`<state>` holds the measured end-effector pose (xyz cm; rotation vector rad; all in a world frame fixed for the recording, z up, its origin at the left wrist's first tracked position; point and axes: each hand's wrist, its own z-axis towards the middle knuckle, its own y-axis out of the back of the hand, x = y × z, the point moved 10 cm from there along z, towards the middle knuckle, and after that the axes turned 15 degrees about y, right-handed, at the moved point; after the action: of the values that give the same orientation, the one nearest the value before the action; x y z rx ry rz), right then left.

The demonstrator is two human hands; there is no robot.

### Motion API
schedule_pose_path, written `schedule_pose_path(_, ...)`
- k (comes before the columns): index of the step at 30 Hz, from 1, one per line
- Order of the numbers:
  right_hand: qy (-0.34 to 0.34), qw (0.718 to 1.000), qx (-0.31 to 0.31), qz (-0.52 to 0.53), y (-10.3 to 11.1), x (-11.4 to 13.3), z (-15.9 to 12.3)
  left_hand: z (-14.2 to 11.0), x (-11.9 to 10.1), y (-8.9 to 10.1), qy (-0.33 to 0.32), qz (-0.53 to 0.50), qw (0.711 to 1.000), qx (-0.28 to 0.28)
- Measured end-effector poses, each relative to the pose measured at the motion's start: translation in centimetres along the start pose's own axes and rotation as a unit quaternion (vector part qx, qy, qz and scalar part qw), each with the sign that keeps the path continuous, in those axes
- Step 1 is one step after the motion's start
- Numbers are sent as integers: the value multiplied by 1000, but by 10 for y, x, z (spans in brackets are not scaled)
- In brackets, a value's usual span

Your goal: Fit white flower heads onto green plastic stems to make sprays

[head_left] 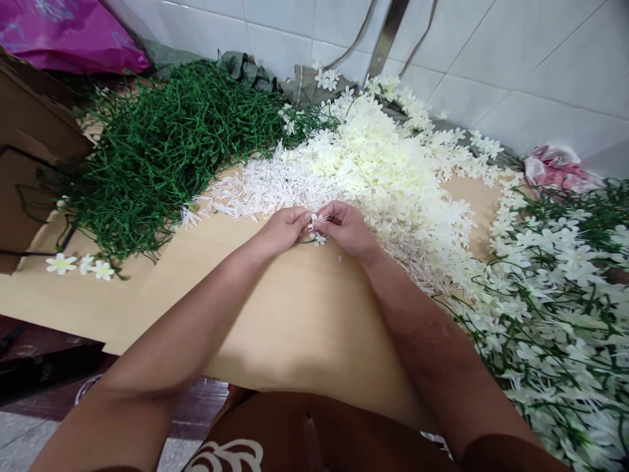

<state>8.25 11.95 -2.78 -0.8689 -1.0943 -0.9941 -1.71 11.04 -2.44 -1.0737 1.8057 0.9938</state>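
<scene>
Both my hands meet over the tan board, fingertips close together. Between them is a small white artificial flower (317, 237), with petals showing and a bit of thin green stem below. My left hand (285, 231) is closed, thumb and finger pinching it from the left. My right hand (348, 229) is closed too, pinching at the petals from the right. The exact grip point is hidden by the fingers. Just beyond the hands lies a pile of thin white stamen-like pieces (265, 187). Loose pale-yellow and white blossoms (383, 151) are heaped behind and to the right.
A heap of green plastic stems (181, 144) lies at the left back. Flowers on stems (555, 328) pile up along the right. A cardboard box (34, 151) and a purple bag (73, 36) stand at left. White tiled wall (491, 52) closes the back; the tan board (295, 308) ends near my body.
</scene>
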Motion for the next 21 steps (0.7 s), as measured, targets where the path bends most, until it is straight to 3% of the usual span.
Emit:
schedule_pose_path(6, -5, 1000, 9, 1, -3, 0, 1, -1, 2, -1, 1, 0, 1000, 4)
schedule_pose_path(13, 3, 1000, -1, -7, -4, -4, 0, -4, -1, 0, -16, 24, 999, -30)
schedule_pose_path(21, 0, 1000, 10, -12, -6, -8, 2, -3, -1, -1, -15, 5, 1000, -19)
